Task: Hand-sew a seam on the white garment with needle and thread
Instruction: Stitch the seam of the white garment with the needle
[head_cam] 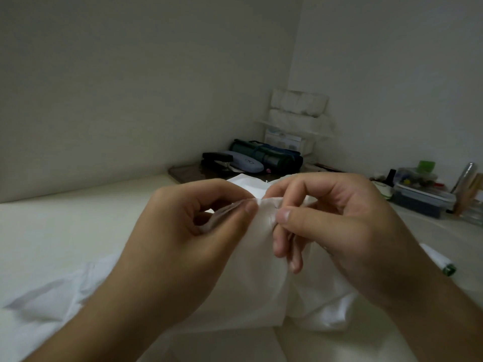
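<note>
Above the desk [65, 220], the left hand [183, 236] pinches the folded edge of the white garment [251, 283] taut, seemingly so the right hand [339, 231], pinching cloth beside dark stitches, can sew.

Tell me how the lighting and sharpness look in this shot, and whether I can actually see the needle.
Head view: dim, flat light with a greenish-grey cast, no glare. Wide-angle bending shows at the edges. The hands, left and right, pinching the white garment, are fairly sharp; the clutter in the far corner is soft. The needle is too small to make out.
</note>
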Demonstrator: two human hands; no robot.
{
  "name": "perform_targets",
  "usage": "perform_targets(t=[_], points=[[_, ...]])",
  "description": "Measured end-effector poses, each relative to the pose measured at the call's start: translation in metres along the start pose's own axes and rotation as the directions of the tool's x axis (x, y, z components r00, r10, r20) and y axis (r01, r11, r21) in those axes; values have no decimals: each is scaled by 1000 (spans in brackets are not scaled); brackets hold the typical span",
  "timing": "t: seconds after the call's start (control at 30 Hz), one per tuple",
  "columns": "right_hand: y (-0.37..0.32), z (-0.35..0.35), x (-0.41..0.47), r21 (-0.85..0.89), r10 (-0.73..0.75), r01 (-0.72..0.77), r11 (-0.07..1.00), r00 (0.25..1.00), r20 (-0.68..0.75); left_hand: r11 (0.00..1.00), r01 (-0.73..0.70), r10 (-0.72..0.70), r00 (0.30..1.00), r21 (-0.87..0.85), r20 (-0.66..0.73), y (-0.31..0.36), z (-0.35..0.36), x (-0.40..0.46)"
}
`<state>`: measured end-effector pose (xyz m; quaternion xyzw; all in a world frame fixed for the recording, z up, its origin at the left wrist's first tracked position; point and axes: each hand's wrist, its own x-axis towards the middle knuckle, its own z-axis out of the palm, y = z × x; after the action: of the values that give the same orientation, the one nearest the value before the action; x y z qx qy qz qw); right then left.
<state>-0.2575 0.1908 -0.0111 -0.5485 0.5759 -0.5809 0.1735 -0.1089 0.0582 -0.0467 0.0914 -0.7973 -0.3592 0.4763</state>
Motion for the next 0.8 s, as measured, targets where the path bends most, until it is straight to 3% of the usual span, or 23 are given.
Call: perform_targets(t=[0.27,0.57,0.8], points=[[-1,2,-1,-69,34,-33,997,999,6,992,-29,33,999,125,-31,0,0,-2],[1,1,-1,-159,38,-49,986,996,-76,966,184,-183,983,182,-21,-1,-10,5],[-1,3,-1,-186,1,-9,982,999,-42,966,257,-258,952,29,167,12,-4,13]])
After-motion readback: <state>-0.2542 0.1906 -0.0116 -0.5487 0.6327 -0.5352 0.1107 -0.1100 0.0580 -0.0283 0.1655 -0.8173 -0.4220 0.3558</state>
